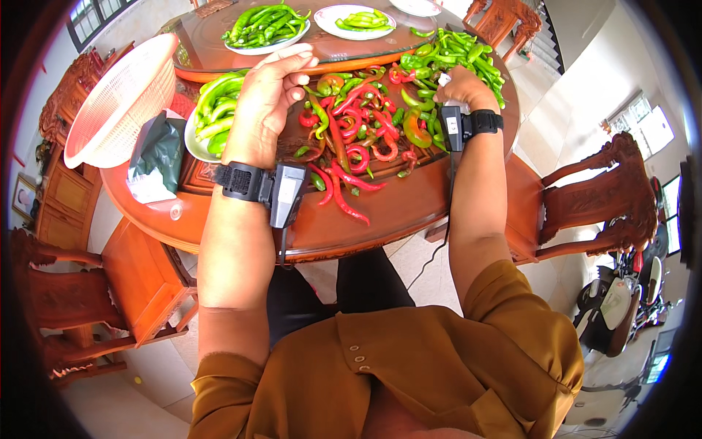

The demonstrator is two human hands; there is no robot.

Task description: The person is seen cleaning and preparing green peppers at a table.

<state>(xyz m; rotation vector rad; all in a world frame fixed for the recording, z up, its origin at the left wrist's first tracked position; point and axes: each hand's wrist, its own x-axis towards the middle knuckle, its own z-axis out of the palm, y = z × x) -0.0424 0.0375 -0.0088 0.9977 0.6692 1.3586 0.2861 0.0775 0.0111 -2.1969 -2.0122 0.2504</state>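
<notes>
My left hand is raised near the glass turntable's edge, palm turned inward and fingers loosely bent apart, with nothing in it. Just left of it, green chili peppers fill a white bowl. A mixed heap of red chili peppers and some green ones spreads over the wooden table between my hands. My right hand reaches down at a pile of green chili peppers. Crumpled white material shows at its fingers and under its palm; the fingertips are hidden.
On the glass turntable stand a plate of green peppers, a plate with fewer peppers and another white plate. A pink plastic basket and a dark plastic bag are at left. Carved chairs flank the table.
</notes>
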